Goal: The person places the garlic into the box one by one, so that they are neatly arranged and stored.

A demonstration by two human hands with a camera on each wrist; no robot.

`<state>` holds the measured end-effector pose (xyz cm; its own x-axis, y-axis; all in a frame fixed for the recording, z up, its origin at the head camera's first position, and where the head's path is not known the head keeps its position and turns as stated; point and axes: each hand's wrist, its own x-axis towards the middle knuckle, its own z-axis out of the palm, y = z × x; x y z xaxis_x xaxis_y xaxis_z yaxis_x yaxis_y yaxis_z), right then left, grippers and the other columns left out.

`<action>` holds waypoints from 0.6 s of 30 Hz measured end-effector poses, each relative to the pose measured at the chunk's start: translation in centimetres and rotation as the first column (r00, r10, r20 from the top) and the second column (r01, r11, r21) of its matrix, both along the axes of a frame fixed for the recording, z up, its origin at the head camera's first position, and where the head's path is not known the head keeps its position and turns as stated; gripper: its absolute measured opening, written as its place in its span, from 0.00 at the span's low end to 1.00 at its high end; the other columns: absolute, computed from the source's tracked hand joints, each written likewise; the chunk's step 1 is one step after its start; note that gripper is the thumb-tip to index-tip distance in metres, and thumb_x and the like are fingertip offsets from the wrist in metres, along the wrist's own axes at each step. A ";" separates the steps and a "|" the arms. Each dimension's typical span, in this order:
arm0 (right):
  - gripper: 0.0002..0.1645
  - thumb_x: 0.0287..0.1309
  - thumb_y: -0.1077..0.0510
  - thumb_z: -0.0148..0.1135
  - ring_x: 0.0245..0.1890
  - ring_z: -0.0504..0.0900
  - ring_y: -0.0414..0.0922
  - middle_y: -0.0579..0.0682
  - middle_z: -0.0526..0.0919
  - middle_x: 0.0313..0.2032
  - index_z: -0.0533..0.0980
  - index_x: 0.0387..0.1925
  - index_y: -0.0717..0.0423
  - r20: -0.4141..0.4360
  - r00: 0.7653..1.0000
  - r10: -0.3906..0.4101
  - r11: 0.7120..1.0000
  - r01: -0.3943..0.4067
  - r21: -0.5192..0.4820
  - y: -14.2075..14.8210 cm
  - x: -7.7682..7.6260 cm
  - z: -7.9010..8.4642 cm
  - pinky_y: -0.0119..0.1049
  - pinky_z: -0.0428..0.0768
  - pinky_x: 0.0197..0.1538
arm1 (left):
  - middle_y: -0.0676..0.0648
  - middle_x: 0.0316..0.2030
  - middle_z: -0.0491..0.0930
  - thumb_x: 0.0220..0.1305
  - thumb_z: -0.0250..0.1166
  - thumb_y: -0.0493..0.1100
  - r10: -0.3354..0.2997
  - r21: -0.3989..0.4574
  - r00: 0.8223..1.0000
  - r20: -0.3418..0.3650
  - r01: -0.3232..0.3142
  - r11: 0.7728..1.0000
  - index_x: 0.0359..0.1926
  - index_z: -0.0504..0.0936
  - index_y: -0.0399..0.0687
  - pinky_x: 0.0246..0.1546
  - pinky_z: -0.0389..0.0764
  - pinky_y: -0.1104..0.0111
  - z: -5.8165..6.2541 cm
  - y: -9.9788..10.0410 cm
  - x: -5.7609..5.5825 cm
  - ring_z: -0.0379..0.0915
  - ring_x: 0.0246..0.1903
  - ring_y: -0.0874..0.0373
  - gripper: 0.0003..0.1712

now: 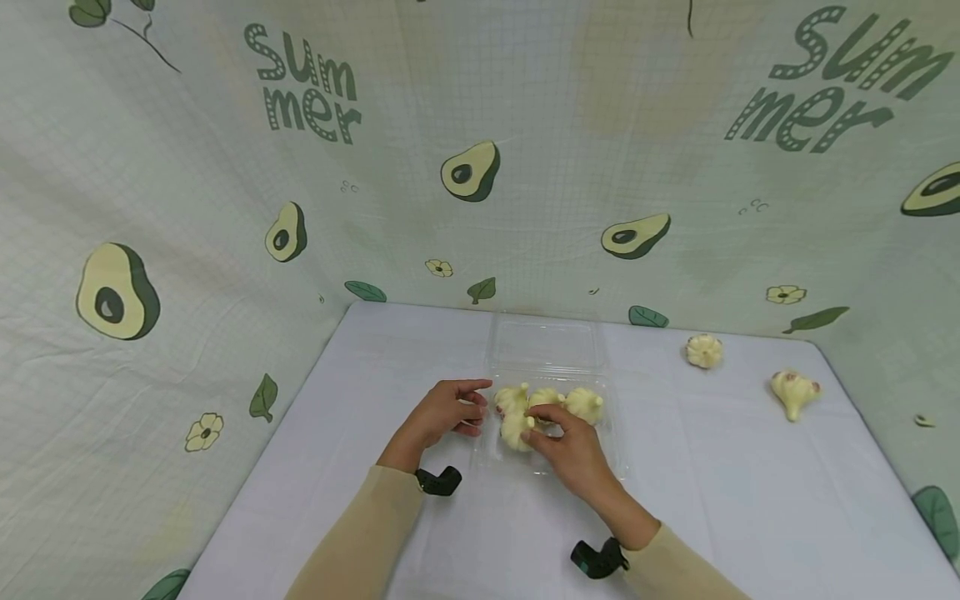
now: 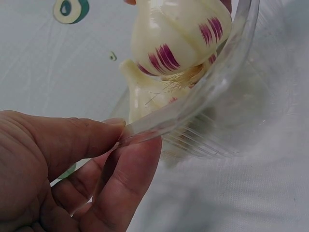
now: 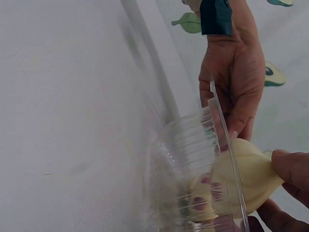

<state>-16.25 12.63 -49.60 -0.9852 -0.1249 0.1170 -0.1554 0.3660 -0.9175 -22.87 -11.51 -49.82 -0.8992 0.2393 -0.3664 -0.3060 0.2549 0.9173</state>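
A clear plastic clamshell box [image 1: 491, 460] lies on the table with its lid [image 1: 551, 343] folded back. My left hand [image 1: 444, 412] is at the box's left side; the left wrist view shows its thumb and fingers pinching the rim [image 2: 154, 124]. With my right hand [image 1: 573, 450] I hold a garlic bulb [image 1: 514, 433] by its stem end, low in the front left of the box. Behind it sit three more garlic bulbs: one at left [image 1: 508, 398], one in the middle [image 1: 545, 396] and one at right [image 1: 584, 405]. Purple streaks mark the held bulb [image 2: 181, 38].
Two loose garlic bulbs lie on the right of the white-covered table, one near the back edge [image 1: 704, 351] and one nearer the right edge [image 1: 795, 394]. A cloth printed with avocados [image 1: 471, 171] hangs behind and beside the table.
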 end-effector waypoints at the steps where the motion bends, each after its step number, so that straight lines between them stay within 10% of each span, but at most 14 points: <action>1: 0.16 0.58 0.64 0.77 0.56 0.84 0.57 0.52 0.88 0.49 0.86 0.48 0.53 -0.001 1.000 0.001 1.000 -0.001 0.005 0.0 0.0 0.0 0.33 0.88 0.48 | 0.40 0.53 0.80 0.69 0.67 0.29 0.002 -0.002 1.000 0.001 -0.002 1.000 0.73 0.78 0.51 0.34 0.91 0.66 0.0 0.0 0.0 0.82 0.32 0.57 0.33; 9: 0.15 0.57 0.65 0.77 0.54 0.85 0.53 0.50 0.88 0.48 0.86 0.46 0.50 0.020 1.000 0.001 0.999 -0.002 0.044 -0.1 -0.1 0.1 0.31 0.86 0.48 | 0.40 0.53 0.80 0.70 0.67 0.30 -0.001 -0.011 1.000 -0.006 0.001 1.000 0.73 0.78 0.51 0.34 0.91 0.66 0.0 0.1 0.1 0.82 0.33 0.56 0.32; 18: 0.14 0.55 0.65 0.78 0.52 0.87 0.53 0.50 0.89 0.45 0.87 0.43 0.51 0.008 0.999 0.031 0.995 -0.031 0.090 -0.6 -0.5 -0.3 0.51 0.88 0.55 | 0.40 0.52 0.80 0.69 0.67 0.29 0.003 -0.005 1.000 -0.002 -0.003 1.000 0.73 0.78 0.50 0.34 0.91 0.66 0.1 0.1 0.1 0.82 0.32 0.56 0.33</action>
<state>-16.78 11.99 -49.88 -0.9814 -0.1653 0.0974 -0.1620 0.4420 -0.8823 -22.80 -11.45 -49.73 -0.9009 0.2343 -0.3655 -0.3046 0.2585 0.9167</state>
